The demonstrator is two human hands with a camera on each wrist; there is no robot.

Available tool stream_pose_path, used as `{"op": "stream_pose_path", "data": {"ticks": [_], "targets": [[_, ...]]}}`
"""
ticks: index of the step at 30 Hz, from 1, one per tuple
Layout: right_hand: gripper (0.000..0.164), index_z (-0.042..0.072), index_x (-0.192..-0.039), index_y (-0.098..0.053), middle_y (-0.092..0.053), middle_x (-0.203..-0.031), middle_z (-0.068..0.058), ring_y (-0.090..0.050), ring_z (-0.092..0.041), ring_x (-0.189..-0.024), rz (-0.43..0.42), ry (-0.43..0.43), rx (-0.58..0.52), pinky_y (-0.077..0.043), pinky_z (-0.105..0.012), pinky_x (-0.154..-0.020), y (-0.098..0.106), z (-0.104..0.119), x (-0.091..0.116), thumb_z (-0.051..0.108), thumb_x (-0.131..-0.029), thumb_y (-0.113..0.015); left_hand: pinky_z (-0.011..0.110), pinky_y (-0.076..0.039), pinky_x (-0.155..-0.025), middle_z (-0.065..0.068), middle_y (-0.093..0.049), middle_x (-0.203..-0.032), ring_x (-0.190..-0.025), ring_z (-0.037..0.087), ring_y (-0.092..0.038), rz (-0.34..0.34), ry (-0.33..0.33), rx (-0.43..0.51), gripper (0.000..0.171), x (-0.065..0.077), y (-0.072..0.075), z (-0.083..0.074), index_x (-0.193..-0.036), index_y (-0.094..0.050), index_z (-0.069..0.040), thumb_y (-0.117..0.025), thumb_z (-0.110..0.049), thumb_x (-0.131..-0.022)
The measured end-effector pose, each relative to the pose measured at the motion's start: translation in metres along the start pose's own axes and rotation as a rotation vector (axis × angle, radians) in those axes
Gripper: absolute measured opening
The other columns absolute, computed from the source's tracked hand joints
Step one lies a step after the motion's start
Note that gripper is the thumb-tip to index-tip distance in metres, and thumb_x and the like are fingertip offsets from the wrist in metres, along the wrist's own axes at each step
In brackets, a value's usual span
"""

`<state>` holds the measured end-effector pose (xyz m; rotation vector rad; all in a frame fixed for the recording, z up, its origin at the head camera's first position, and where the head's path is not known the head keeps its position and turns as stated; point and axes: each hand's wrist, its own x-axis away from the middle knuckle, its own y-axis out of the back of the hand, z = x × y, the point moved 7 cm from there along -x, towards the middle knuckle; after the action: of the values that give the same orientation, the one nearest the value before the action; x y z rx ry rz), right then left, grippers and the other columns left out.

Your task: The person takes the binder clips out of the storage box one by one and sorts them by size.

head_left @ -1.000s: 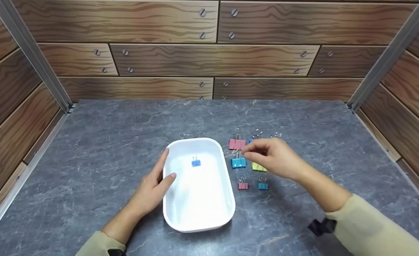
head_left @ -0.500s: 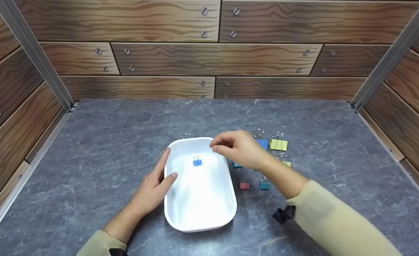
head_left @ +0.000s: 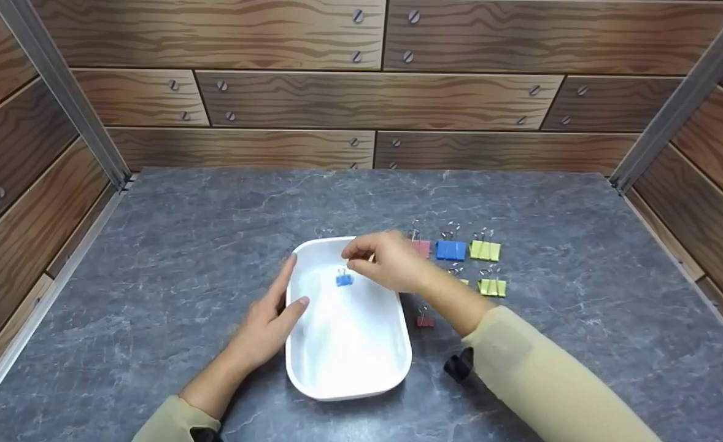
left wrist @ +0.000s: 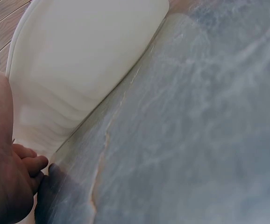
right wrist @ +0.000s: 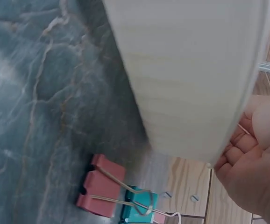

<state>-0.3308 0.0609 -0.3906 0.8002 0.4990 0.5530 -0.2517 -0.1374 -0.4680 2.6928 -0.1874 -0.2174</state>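
Note:
A white rectangular tray (head_left: 349,350) stands mid-table. My left hand (head_left: 263,331) holds its left wall, thumb over the rim and fingers along the outside. Inside, towards the far end, lies a small blue binder clip (head_left: 344,280). My right hand (head_left: 392,264) is over the tray's far right corner, thumb and index fingertips close together; whether something is between them is hidden. To the right lie binder clips: large pink (head_left: 421,248), blue (head_left: 451,250) and yellow (head_left: 485,250), then another yellow clip (head_left: 492,288) and a small pink one (head_left: 425,321).
The right wrist view shows a pink clip (right wrist: 102,186) beside a teal clip (right wrist: 138,205), near the tray's outer wall. My right forearm covers part of the clip area. Wood-patterned panels (head_left: 374,101) and metal posts bound the grey marbled table (head_left: 214,215).
My right hand has moved left from the clips to over the tray, dipping slightly in the last half second. The left hand stays on the tray's left side.

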Motion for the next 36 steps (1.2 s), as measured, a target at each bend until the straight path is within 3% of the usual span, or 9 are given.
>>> {"op": "stream_pose_path", "data": {"ticks": [6,12,19,29,36], "targets": [[0.018,0.004,-0.113,-0.081,-0.079,-0.1,-0.004,-0.073,-0.017,-0.091,0.02,0.086,0.148,-0.059,-0.039,-0.084,-0.011,-0.001,-0.002,0.01,-0.098,-0.072,0.049,-0.055,-0.103,0.017,-0.038,-0.166,-0.146,0.033,-0.048,-0.003,-0.012,0.017,0.072,0.001,-0.001,-0.001,-0.171,-0.022,-0.031,-0.059,-0.031,-0.11],[0.023,0.006,-0.119,-0.08,-0.079,-0.111,-0.005,-0.073,-0.021,-0.102,0.063,0.082,0.173,-0.058,-0.043,-0.092,-0.018,-0.004,-0.001,0.014,-0.098,-0.074,0.05,-0.053,-0.106,0.015,-0.035,-0.169,-0.148,0.033,-0.045,0.002,-0.01,0.016,0.072,0.001,-0.002,-0.001,-0.171,-0.022,-0.032,-0.059,-0.032,-0.11],[0.027,0.009,-0.126,-0.077,-0.076,-0.126,-0.004,-0.069,-0.027,-0.122,0.076,0.115,0.282,-0.053,-0.045,-0.105,-0.023,-0.001,-0.001,0.016,-0.099,-0.076,0.051,-0.047,-0.112,0.011,-0.033,-0.17,-0.151,0.03,-0.04,0.0,-0.018,-0.002,0.072,0.0,-0.001,-0.002,-0.171,-0.021,-0.034,-0.059,-0.034,-0.11],[0.029,0.016,-0.127,-0.078,-0.077,-0.123,-0.004,-0.069,-0.026,-0.121,0.123,0.129,0.387,-0.045,-0.049,-0.114,-0.029,0.003,-0.001,0.024,-0.099,-0.077,0.05,-0.051,-0.108,0.01,-0.033,-0.17,-0.149,0.031,-0.044,-0.005,-0.024,-0.017,0.071,0.002,0.002,-0.002,-0.171,-0.022,-0.034,-0.059,-0.034,-0.11],[0.026,0.018,-0.122,-0.081,-0.08,-0.11,0.002,-0.072,-0.023,-0.107,0.123,0.161,0.367,-0.047,-0.048,-0.108,-0.031,0.003,-0.002,0.024,-0.098,-0.079,0.043,-0.061,-0.091,0.017,-0.045,-0.162,-0.137,0.031,-0.058,0.009,0.007,0.022,0.071,0.002,0.0,0.0,-0.171,-0.022,-0.035,-0.058,-0.033,-0.11]]}}
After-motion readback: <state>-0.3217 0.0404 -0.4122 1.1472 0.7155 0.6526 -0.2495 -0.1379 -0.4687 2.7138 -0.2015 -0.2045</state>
